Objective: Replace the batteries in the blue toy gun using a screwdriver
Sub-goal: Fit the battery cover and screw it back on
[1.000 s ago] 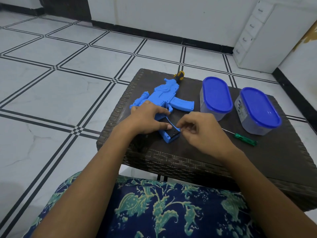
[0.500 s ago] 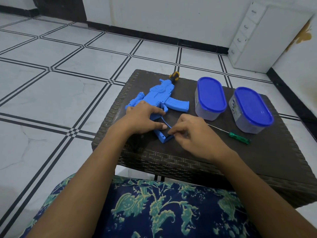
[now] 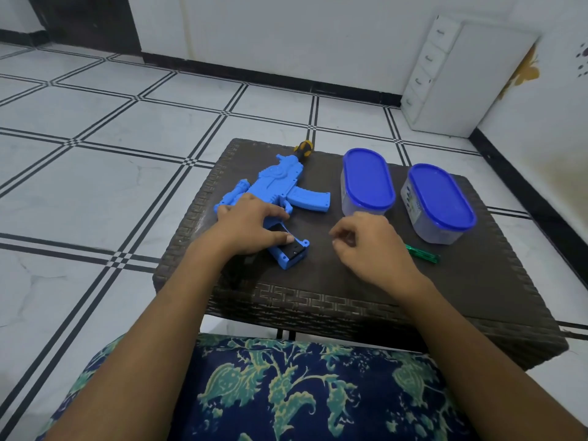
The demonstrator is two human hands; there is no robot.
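We are seeing through one wide-angle camera on the head, looking forward and down, close over the table [image 3: 477,281]; left hand [image 3: 251,227] and right hand [image 3: 369,246] are sitting mid-frame, the floor [image 3: 95,192] stretching beyond.

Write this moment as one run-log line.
left-hand grip presses blue plastic toy gun; right-hand grip curled, contents unseen; green-handled screwdriver lies on dark woven table

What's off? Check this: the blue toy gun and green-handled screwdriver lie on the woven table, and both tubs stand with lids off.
The lids are wrong: the head view shows the left tub and the right tub each closed by a blue lid. The blue toy gun and green-handled screwdriver do lie on the woven table.
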